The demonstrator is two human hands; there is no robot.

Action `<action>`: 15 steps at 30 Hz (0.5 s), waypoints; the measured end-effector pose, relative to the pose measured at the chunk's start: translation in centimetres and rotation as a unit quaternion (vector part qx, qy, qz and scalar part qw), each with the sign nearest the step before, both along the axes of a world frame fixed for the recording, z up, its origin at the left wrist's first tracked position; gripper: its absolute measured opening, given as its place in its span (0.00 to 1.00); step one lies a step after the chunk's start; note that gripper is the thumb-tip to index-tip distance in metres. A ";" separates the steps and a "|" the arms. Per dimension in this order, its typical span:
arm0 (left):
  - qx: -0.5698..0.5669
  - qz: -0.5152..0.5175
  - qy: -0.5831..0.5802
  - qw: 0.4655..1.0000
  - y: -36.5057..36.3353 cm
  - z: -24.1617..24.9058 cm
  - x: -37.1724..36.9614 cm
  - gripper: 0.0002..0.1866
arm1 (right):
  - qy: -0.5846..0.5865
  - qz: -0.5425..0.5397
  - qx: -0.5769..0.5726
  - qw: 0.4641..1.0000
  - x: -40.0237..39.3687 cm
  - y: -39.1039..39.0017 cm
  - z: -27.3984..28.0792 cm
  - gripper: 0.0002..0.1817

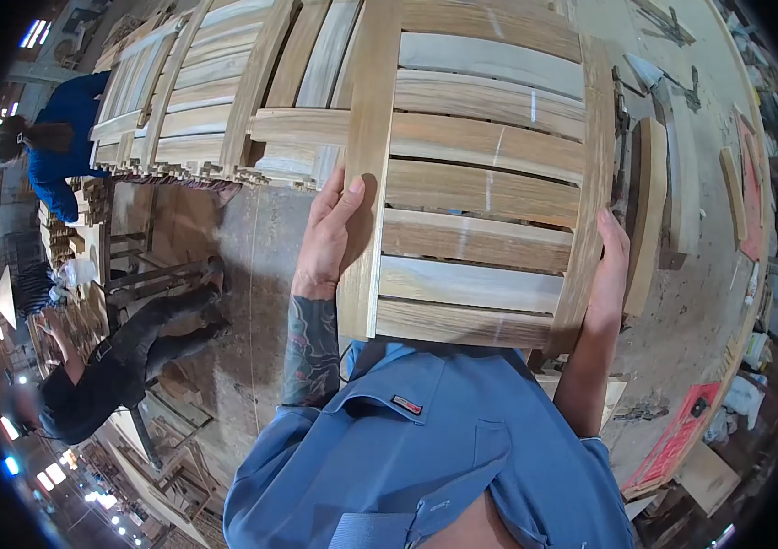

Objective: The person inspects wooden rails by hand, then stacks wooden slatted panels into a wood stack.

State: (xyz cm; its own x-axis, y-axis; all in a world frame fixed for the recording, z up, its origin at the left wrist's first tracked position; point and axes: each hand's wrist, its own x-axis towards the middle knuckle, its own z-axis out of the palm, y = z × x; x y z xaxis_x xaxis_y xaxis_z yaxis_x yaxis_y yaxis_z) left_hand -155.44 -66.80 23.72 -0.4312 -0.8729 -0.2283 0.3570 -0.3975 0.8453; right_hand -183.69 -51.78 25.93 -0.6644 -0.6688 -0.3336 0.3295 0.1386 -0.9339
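A slatted wooden panel (485,190) lies in front of my body, its near end against my shirt. Several pale and brown slats run between two long side rails, and faint light chalk-like marks show down their middle. My left hand (329,229) grips the left rail (366,197), thumb on top and the other fingers partly hidden at the edge. On the other side, my right hand (610,256) holds the right rail (592,174) along its outer edge; most of its fingers are out of sight underneath.
More slatted panels (215,78) are stacked at the upper left, beside a person in blue (64,137). Another person in dark clothes (105,375) stands at a bench on the left. Wooden boards (650,197) and clamps (686,91) lie to the right, near a red panel (673,439).
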 end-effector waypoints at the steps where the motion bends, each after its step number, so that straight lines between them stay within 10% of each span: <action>1: 0.012 0.005 0.002 1.000 0.0 -0.1 0.2 0.28 | -0.009 0.021 -0.013 1.000 -0.5 0.3 -0.4 0.17; 15: 0.045 0.050 -0.008 0.998 -0.4 -2.5 1.1 0.29 | -0.025 -0.050 0.024 0.998 0.7 -0.1 1.7 0.26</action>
